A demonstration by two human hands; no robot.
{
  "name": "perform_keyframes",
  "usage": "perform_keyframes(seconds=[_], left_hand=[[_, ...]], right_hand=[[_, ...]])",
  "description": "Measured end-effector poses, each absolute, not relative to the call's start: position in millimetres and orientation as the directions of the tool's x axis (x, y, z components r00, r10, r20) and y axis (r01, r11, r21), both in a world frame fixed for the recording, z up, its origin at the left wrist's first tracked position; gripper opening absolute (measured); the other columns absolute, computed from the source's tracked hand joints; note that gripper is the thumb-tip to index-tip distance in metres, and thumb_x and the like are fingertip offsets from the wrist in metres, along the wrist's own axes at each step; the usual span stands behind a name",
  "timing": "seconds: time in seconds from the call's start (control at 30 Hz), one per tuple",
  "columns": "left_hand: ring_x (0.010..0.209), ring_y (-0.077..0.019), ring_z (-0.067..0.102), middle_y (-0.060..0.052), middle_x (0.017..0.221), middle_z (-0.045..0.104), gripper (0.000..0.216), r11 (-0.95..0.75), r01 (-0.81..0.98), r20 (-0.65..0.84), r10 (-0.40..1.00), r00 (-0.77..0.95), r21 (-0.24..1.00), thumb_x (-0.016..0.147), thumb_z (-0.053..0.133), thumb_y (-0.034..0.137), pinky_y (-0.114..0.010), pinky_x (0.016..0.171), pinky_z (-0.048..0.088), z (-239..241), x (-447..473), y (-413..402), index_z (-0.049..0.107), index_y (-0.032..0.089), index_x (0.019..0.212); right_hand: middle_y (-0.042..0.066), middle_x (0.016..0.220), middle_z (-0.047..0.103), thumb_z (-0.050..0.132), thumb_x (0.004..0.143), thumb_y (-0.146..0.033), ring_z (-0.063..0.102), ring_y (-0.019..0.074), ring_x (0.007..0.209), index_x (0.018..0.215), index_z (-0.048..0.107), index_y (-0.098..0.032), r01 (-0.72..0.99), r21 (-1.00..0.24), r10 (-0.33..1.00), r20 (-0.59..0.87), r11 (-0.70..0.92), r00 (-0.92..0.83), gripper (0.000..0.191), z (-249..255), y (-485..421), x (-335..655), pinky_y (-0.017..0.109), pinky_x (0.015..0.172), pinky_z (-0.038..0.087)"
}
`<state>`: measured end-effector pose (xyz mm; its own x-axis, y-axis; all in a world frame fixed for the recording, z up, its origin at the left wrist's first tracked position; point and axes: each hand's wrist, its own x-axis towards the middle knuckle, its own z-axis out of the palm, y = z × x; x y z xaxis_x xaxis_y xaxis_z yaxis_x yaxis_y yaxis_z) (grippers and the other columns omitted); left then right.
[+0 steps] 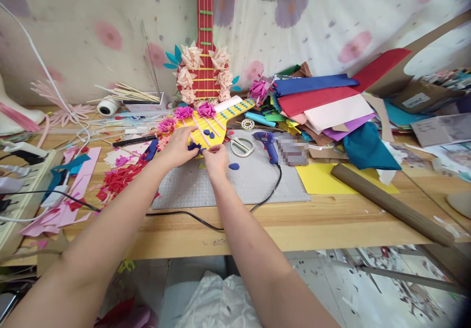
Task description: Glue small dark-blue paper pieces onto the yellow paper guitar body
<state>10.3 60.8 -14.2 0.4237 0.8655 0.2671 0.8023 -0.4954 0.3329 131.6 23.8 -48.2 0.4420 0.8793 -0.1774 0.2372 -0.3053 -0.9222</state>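
Tabletop [324, 220] carries a grey mat [257, 185]. Over the mat's far edge, the left hand [180, 146] pinches a blue piece [194, 146] against the yellow guitar [206, 126]. The right hand [216, 161] is curled with its tips at the same piece; grip unclear. Scissors [241, 146] and glue gun [268, 144] lie just right. Paper stack [324, 102] is further right, with a red guitar [205, 23] upright behind.
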Motion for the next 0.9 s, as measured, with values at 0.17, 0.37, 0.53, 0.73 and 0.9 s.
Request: perform_keyframes(seconds=[0.17, 0.37, 0.53, 0.73, 0.9], left_hand=[[0.125, -0.0255, 0.040, -0.009, 0.132, 0.048, 0.056, -0.495, 0.803, 0.274, 0.865, 0.420, 0.331, 0.071, 0.057, 0.024, -0.043, 0.106, 0.031, -14.5, 10.0, 61.6, 0.043, 0.021, 0.125], [0.125, -0.0256, 0.041, -0.011, 0.131, 0.048, 0.055, -0.504, 0.798, 0.275, 0.860, 0.430, 0.331, 0.072, 0.057, 0.026, -0.042, 0.105, 0.031, -14.7, 7.6, 62.4, 0.043, 0.018, 0.124], [0.125, -0.0256, 0.040, -0.009, 0.130, 0.048, 0.055, -0.491, 0.803, 0.260, 0.869, 0.421, 0.339, 0.072, 0.057, 0.027, -0.042, 0.105, 0.032, -14.2, 7.3, 62.1, 0.043, 0.020, 0.125], [0.125, -0.0261, 0.040, -0.009, 0.131, 0.048, 0.056, -0.486, 0.809, 0.256, 0.871, 0.419, 0.331, 0.071, 0.058, 0.027, -0.043, 0.105, 0.031, -12.8, 7.8, 62.0, 0.043, 0.021, 0.125], [0.125, -0.0260, 0.041, -0.010, 0.130, 0.049, 0.055, -0.498, 0.804, 0.261, 0.864, 0.430, 0.325, 0.072, 0.057, 0.026, -0.043, 0.105, 0.032, -11.9, 8.1, 62.0, 0.044, 0.020, 0.124]], right_hand=[[0.005, 0.085, 0.067, 0.057, 0.069, -0.033, 0.064, 0.0215, 0.081, 0.082, 0.047, -0.023, 0.243, -0.928, 0.905, -0.172, -0.281, 0.390, 0.019, -60.2, 31.4, 130.5, 0.033, 0.067, 0.049], [0.002, 0.076, 0.066, 0.054, 0.075, -0.037, 0.064, 0.0184, 0.066, 0.089, 0.049, -0.022, 0.241, -0.931, 0.926, -0.189, -0.275, 0.328, 0.022, -67.8, 36.1, 133.4, 0.029, 0.056, 0.047], [0.000, 0.077, 0.065, 0.054, 0.074, -0.032, 0.064, 0.0164, 0.069, 0.087, 0.047, -0.022, 0.303, -0.931, 0.945, -0.107, -0.205, 0.310, 0.017, -62.2, 28.4, 141.6, 0.029, 0.062, 0.048], [-0.001, 0.089, 0.067, 0.054, 0.072, -0.018, 0.062, 0.0192, 0.088, 0.085, 0.044, -0.025, 0.496, -0.864, 0.967, 0.048, -0.086, 0.251, 0.018, -51.9, 16.5, 143.0, 0.034, 0.078, 0.044], [0.001, 0.091, 0.065, 0.053, 0.075, -0.021, 0.062, 0.0210, 0.088, 0.090, 0.043, -0.025, 0.582, -0.811, 0.976, 0.074, -0.059, 0.202, 0.018, -53.3, 18.6, 138.2, 0.035, 0.078, 0.044]])
